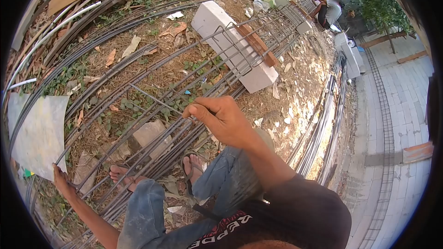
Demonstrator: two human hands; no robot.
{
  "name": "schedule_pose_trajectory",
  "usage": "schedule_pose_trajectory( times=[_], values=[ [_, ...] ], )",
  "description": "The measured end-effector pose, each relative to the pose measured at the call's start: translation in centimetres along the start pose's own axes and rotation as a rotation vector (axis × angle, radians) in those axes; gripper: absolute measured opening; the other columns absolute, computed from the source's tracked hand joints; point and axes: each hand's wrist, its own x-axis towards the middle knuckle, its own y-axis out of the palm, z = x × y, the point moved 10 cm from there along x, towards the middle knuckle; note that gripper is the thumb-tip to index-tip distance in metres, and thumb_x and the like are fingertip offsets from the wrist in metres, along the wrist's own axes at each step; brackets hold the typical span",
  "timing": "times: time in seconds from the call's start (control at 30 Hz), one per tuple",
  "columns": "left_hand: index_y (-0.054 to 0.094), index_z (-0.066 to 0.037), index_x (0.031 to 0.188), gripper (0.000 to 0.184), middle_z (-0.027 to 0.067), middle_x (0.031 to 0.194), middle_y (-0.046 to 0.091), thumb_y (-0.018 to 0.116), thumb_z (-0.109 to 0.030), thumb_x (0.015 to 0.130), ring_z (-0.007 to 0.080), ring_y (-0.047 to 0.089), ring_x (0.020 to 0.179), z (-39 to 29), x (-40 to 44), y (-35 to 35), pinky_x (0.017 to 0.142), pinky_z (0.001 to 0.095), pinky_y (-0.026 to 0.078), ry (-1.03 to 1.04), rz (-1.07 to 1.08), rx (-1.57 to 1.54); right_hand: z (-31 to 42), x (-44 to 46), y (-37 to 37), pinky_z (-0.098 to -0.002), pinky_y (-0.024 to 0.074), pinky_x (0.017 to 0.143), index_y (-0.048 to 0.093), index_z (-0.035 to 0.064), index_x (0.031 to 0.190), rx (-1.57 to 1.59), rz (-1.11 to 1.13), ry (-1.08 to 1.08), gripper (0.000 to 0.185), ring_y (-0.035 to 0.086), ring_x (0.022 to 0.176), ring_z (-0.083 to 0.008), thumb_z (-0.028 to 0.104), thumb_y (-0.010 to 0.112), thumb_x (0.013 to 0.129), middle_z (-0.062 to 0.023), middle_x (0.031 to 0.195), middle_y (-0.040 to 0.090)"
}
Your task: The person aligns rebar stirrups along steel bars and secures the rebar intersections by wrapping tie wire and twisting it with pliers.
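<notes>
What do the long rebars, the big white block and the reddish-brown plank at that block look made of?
Rebars: probably steel, dull dark grey, judging by their long, slender shape.
White block: likely lightweight concrete, matte and pale with straight edges; exact type unclear.
Reddish-brown plank: apparently wood, unpolished, given its board shape and brown colour.

The rod (156, 98), thin, straight and grey, slants across the bars (161, 157), one end hidden in the right hand (217, 117). The bars, long, dark and slender, run roughly parallel, passing over a pale block (259, 80).
</notes>
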Motion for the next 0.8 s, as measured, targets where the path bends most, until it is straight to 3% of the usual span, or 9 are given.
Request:
schedule_pose_trajectory(
  times=[0.27, 0.43, 0.8],
  values=[
    [0.059, -0.013, 0.079, 0.040, -0.0081, 0.058, 0.027, 0.070, -0.045, 0.100, 0.0052, 0.024, 0.050, -0.6, -0.9, 0.6, 0.048, 0.0277, 0.020, -0.039, -0.003, -0.016, -0.2, 0.0, 0.0, -0.0300, 0.0432, 0.057, 0.077, 0.0025, 0.101, -0.019, 0.021, 0.024, 0.036, 0.053, 0.062, -0.0086, 0.033, 0.058, 0.107, -0.0046, 0.068, 0.062],
    [0.054, -0.016, 0.074, 0.043, -0.0085, 0.062, 0.022, 0.068, -0.048, 0.100, 0.0072, 0.020, 0.056, -1.1, -1.4, 0.9, 0.054, 0.0293, 0.017, -0.027, -0.040, 0.015, -0.4, 0.0, 0.1, -0.0297, 0.0464, 0.061, 0.076, 0.0020, 0.101, 0.005, 0.021, 0.022, 0.037, 0.059, 0.067, -0.0098, 0.033, 0.057, 0.107, -0.0054, 0.071, 0.065],
    [0.055, -0.015, 0.073, 0.044, -0.0080, 0.060, 0.023, 0.067, -0.046, 0.101, 0.0072, 0.020, 0.054, -1.5, -1.8, 1.1, 0.053, 0.0294, 0.017, -0.022, -0.042, 0.019, -0.6, 0.0, 0.3, -0.0294, 0.0462, 0.062, 0.076, 0.0015, 0.101, -0.027, 0.034, 0.032, 0.037, 0.058, 0.068, -0.0095, 0.032, 0.057, 0.107, -0.0056, 0.073, 0.066]
  ],
)
